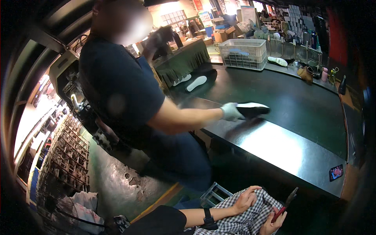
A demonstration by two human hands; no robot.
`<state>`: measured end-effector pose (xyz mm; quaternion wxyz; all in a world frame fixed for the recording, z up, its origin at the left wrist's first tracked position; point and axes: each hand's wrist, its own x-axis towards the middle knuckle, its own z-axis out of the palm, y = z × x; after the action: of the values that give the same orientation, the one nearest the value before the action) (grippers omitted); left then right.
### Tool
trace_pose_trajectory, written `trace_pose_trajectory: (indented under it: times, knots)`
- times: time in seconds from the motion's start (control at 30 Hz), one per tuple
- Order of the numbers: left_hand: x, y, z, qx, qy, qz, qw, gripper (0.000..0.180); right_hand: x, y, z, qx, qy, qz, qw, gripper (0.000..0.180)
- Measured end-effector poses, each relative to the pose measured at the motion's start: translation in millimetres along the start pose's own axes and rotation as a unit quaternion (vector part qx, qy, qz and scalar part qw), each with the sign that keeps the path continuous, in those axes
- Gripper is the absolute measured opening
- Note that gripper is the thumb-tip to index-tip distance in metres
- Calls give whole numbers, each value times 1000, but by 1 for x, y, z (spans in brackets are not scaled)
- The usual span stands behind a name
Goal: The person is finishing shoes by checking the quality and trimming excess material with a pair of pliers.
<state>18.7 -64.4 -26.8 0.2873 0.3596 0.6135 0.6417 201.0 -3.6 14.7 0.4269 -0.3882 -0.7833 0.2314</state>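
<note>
My left hand (246,200) rests on the black-and-white checked cloth (235,222) over my lap, its fingers loosely bent and a little apart, with nothing seen in them. At the lower right my right hand (274,222) is closed round the red handles of a pair of pliers (290,199), whose dark jaws point up and away from me. Across the bench edge, a co-worker's white-gloved hand (232,112) holds a black shoe (254,110) with its white sole facing up, over the metal strip.
A dark green conveyor belt (309,113) runs behind the metal edge (274,147). On it lie white-soled shoes (196,83) and a grey plastic crate (243,55). A phone (336,172) lies at the right end. The co-worker (117,86) stands close at left, partly blurred.
</note>
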Motion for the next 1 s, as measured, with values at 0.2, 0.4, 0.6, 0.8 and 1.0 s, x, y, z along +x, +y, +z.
trace_pose_trajectory:
  times: [0.2,0.4,0.6,0.8,1.0]
  knots:
    - [-3,-1,13,139,7,106,985,39,-24,22,2,41,-9,165,985,27]
    - [65,23,-22,115,6,5,993,33,3,4,5,41,-38,92,994,30]
    - [238,-3,-34,340,-3,166,925,66,12,0,0,31,-54,133,989,37]
    - [369,-7,61,462,-117,242,845,83,-11,24,7,69,77,127,986,29]
    - [482,-39,168,613,-149,399,666,89,-16,28,-8,29,-3,130,991,31]
